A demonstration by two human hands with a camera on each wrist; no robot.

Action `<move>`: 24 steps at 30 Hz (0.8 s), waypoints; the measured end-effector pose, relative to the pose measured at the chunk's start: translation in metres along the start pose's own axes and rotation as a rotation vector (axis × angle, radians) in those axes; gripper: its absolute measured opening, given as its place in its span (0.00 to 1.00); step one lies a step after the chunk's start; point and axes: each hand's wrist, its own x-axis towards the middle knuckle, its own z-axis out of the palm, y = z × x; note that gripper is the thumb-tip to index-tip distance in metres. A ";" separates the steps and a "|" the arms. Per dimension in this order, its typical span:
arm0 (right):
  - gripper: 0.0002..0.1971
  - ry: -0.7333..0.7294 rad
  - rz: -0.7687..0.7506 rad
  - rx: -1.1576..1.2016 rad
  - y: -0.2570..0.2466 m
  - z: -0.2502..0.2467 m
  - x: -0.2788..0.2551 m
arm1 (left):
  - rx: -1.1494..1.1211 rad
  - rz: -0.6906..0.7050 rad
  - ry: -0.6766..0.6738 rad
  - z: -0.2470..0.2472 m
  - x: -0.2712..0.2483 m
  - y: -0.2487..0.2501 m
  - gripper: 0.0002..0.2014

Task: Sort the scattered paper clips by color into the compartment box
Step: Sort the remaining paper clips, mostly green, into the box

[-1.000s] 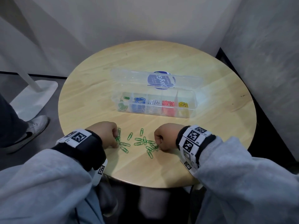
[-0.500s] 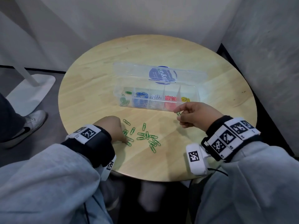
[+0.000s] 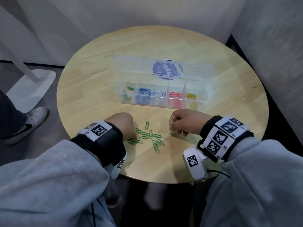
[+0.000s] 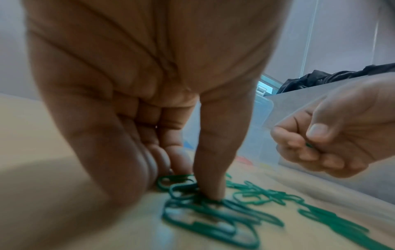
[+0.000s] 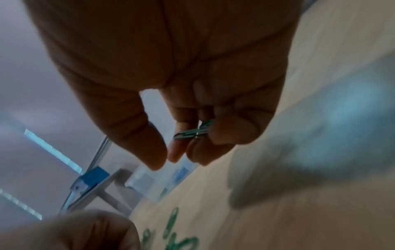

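Observation:
Several green paper clips (image 3: 150,136) lie scattered on the round wooden table (image 3: 229,89) in front of the clear compartment box (image 3: 200,97). The box stands open and holds green, blue, white, red and yellow clips in separate compartments. My left hand (image 3: 124,126) rests at the pile's left edge. Its straight index finger (image 4: 211,191) presses on green clips (image 4: 213,216) while the other fingers are curled. My right hand (image 3: 182,123) hovers between box and pile, its fingers curled round green clips (image 5: 192,132).
The box's clear lid (image 3: 167,69) with a blue label lies open behind it. Grey walls close in behind and to the right of the table. On the floor at left are a white stand base (image 3: 32,89) and another person's shoe (image 3: 32,118).
My right hand picked up green clips at the pile, rose towards the box front, and has now drawn back a little. My left hand stayed at the pile's left edge.

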 end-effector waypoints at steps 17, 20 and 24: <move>0.10 0.032 -0.059 -0.485 -0.008 0.023 -0.003 | -0.976 0.210 0.028 -0.041 -0.010 -0.017 0.09; 0.06 0.025 -0.090 -0.554 -0.012 0.027 -0.005 | -1.372 0.178 0.049 -0.054 -0.013 -0.023 0.13; 0.08 0.007 -0.097 -0.588 -0.014 0.030 -0.004 | -1.718 0.049 0.098 -0.057 -0.004 -0.030 0.14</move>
